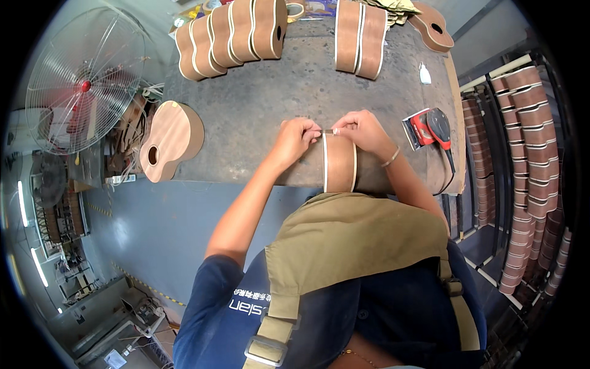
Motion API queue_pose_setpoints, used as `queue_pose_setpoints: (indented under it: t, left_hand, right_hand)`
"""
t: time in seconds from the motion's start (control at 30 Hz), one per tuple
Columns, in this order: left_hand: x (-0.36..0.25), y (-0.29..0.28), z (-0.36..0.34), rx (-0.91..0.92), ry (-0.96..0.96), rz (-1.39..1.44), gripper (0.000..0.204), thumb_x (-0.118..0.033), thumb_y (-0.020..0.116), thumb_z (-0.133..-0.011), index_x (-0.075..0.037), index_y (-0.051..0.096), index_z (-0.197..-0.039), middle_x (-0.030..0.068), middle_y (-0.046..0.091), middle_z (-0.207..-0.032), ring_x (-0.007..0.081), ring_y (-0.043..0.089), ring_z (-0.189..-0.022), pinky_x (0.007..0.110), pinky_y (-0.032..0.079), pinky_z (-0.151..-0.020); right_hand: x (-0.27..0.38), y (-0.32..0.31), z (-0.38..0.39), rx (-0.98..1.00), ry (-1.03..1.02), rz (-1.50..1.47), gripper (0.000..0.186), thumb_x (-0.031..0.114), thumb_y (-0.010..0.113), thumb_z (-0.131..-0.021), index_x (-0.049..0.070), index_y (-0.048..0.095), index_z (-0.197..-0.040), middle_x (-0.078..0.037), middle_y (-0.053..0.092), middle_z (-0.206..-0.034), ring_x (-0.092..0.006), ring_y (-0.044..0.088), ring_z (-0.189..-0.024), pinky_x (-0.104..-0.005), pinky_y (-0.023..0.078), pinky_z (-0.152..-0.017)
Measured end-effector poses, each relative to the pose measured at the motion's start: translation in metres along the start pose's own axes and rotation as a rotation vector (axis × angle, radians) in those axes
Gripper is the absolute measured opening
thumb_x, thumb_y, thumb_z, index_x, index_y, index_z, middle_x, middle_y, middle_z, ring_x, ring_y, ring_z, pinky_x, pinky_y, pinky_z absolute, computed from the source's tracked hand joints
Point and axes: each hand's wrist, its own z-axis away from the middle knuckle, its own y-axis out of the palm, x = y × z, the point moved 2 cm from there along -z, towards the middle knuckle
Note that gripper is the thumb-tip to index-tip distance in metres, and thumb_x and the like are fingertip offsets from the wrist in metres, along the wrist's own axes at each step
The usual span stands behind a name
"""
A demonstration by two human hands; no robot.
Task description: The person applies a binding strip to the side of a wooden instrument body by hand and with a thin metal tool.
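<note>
A ukulele body [340,161] with pale edge binding stands on its side at the table's near edge, against my apron. At its far end, my left hand [298,139] and my right hand [362,130] come close together, fingers closed in a pinch. A small dark strip [327,131] stretches between my fingertips, across the top of the body's far end. Its exact kind is too small to make out. To the right of my right hand lies a red and black electric sander [428,128].
Several ukulele bodies [230,34] stand in a row at the back left, with two more [361,38] at back centre. Another body [172,140] sits at the left edge. A white bottle [424,74] lies at right. A fan [86,83] and racks of bodies [534,141] flank the table [246,111].
</note>
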Motion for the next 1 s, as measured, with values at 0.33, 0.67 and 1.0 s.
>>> queue_pose_setpoints:
  t: [0.33, 0.67, 1.0]
  left_hand:
    - [-0.031, 0.019, 0.111, -0.165, 0.484, -0.370, 0.028, -0.002, 0.075, -0.091, -0.007, 0.075, -0.119, 0.0128, 0.061, -0.075, 0.0319, 0.066, -0.067, 0.042, 0.054, -0.059]
    - [-0.081, -0.008, 0.067, -0.292, 0.546, -0.330, 0.008, -0.008, 0.079, -0.089, -0.004, 0.078, -0.096, 0.0119, 0.059, -0.075, 0.0331, 0.061, -0.064, 0.044, 0.051, -0.059]
    - [0.045, 0.043, -0.085, 0.248, -0.267, 0.193, 0.004, -0.002, 0.079, -0.089, 0.001, 0.080, -0.090, 0.0105, 0.076, -0.075, 0.0130, 0.065, -0.064, 0.031, 0.053, -0.064]
  right_hand:
    - [0.037, 0.036, 0.115, -0.263, -0.725, 0.459, 0.025, 0.007, 0.074, -0.084, 0.004, 0.081, -0.108, -0.006, 0.070, -0.092, -0.0264, 0.065, -0.088, -0.0370, 0.054, -0.074]
    - [0.061, 0.009, 0.098, -0.409, -0.587, 0.451, 0.021, 0.005, 0.073, -0.087, 0.003, 0.078, -0.107, -0.011, 0.076, -0.099, -0.0291, 0.070, -0.090, -0.0392, 0.057, -0.079]
    - [-0.043, -0.018, -0.011, -0.022, 0.159, 0.025, 0.020, 0.005, 0.069, -0.094, 0.004, 0.082, -0.110, -0.012, 0.079, -0.083, -0.0203, 0.069, -0.065, -0.0347, 0.056, -0.068]
